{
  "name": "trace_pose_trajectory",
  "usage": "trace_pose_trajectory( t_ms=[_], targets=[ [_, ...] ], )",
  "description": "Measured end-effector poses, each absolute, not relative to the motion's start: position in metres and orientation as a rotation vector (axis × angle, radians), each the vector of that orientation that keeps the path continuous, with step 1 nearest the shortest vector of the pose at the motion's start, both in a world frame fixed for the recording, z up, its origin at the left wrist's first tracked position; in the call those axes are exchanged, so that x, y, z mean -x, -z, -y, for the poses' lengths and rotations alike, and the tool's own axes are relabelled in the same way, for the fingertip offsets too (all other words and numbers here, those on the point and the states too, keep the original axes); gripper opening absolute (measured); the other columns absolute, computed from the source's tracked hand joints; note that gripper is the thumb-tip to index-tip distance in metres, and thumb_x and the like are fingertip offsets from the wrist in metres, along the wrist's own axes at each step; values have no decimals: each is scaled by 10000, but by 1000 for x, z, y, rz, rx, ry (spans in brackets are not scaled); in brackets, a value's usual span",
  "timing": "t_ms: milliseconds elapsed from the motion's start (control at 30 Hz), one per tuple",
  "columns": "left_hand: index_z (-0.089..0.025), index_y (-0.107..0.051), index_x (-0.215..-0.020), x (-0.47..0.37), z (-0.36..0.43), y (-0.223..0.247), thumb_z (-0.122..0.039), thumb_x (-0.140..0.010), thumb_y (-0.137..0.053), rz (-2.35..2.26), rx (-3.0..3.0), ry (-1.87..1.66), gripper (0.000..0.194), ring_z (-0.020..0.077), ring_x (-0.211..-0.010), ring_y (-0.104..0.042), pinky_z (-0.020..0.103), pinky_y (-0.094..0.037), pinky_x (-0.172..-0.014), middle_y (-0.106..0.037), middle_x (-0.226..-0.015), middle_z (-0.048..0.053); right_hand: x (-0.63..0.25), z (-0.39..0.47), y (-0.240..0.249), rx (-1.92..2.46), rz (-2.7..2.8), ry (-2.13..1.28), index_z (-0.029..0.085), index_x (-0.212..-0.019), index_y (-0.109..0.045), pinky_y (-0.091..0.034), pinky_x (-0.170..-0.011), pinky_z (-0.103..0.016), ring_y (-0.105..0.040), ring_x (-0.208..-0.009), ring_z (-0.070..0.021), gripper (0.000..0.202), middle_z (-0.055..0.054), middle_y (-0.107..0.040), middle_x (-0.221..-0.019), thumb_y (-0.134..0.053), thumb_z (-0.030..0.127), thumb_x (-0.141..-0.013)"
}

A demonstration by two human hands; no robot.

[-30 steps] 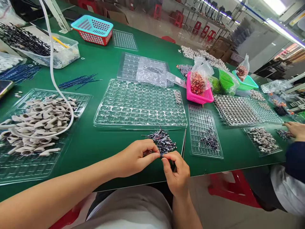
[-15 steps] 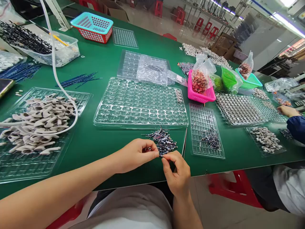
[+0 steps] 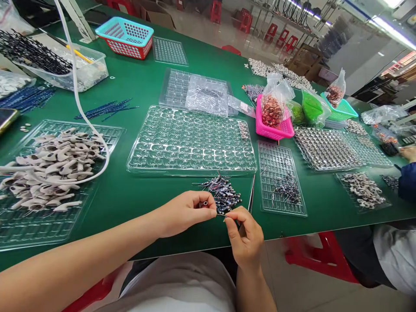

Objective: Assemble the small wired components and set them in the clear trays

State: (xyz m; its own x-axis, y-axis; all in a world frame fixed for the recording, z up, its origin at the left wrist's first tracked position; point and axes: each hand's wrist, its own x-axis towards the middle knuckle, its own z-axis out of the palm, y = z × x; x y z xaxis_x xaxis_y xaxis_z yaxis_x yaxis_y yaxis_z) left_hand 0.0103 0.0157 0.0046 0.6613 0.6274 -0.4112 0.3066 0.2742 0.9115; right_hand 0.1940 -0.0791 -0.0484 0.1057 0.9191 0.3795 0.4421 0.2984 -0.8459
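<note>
My left hand (image 3: 186,213) is closed, with thumb and forefinger pinched on one end of a small wired component (image 3: 221,215). In the curl of its fingers shows a small part with a round opening (image 3: 204,203). My right hand (image 3: 246,236) is closed too, its thumb and forefinger pinching the component's thin wire end. Just beyond my fingertips lies a heap of small dark wired components (image 3: 224,193). Tweezers (image 3: 251,195) lie to the right of this heap. Behind it, a clear moulded tray (image 3: 191,141) holds a few small pale pieces (image 3: 243,130) at its right end.
Left, pale earbud-like shells (image 3: 58,167) pile on a clear tray, with a white cable (image 3: 105,160) looped over them. Right are another tray of wired components (image 3: 287,190) and a pink basket (image 3: 274,129) holding bagged copper-coloured parts. A co-worker's sleeve (image 3: 407,180) shows at far right.
My right hand has shifted slightly right and down, so the gap between my fingertips has widened and more thin wire shows. At far right the co-worker's hand has moved further right.
</note>
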Motion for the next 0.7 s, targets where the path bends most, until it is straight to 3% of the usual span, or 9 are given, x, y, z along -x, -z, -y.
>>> trace_pose_trajectory(
  t_ms=[467, 700],
  targets=[
    [-193, -534, -761, -6, -14, -6, -393, -857, -554, -894, -1406, -284, 223, 140, -641, -357, 271, -305, -601, -424, -672, -44, -196, 82, 53, 1334, 1329, -654, 209, -905, -647, -459, -581, -240, -561, -667, -126, 57, -10, -607, -794, -593, 200, -917],
    [-175, -562, -1095, 0, -12, 7, -354, -949, -407, -772, -1255, -322, 279, 138, -640, -376, 271, -336, -600, -385, -714, -42, -197, 82, 60, 1359, 1209, -632, 200, -912, -650, -438, -533, -218, -533, -614, -105, 55, -7, -599, -784, -602, 224, -923]
  ],
)
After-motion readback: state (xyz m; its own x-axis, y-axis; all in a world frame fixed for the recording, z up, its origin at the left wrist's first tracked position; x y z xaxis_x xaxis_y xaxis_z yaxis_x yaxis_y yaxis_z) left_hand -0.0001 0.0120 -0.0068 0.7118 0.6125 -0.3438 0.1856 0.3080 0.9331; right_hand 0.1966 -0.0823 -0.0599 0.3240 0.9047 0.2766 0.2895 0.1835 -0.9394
